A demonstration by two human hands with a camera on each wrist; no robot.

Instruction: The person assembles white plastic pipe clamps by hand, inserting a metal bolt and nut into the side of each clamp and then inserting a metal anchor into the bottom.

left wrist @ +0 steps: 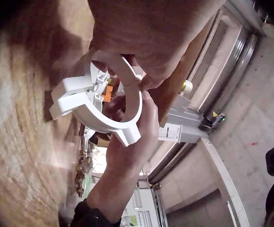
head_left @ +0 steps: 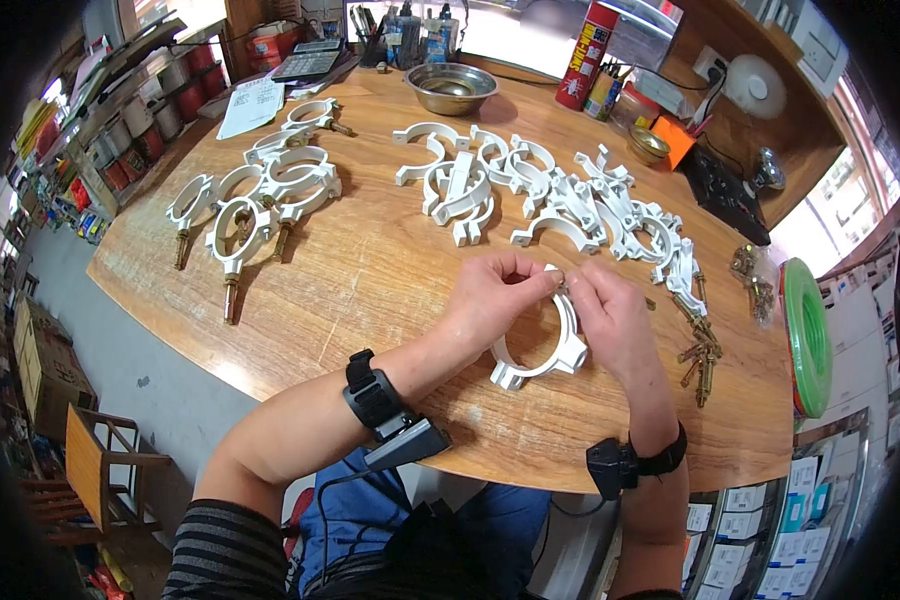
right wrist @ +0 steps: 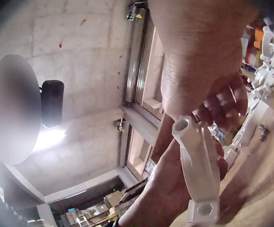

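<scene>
In front of me both hands meet at the top of a white plastic pipe clamp (head_left: 570,352), a ring with lugs held over the table's near part. My left hand (head_left: 485,305) pinches its upper end between thumb and fingers. From the other side my right hand (head_left: 615,320) grips the same end, its thumb and fingertips close to the left thumb. The fingers hide most of that joint. In the left wrist view the ring (left wrist: 92,118) shows from below with its lugs; the right wrist view shows the clamp (right wrist: 201,170) edge-on, with a hole in each visible lug.
Loose white clamp halves (head_left: 560,195) lie piled beyond the hands. Several assembled clamps with brass-coloured bolts (head_left: 232,290) lie at the left. More bolts (head_left: 705,360) are heaped at right, near a green coil (head_left: 808,340). A metal bowl (head_left: 450,88) stands at the back.
</scene>
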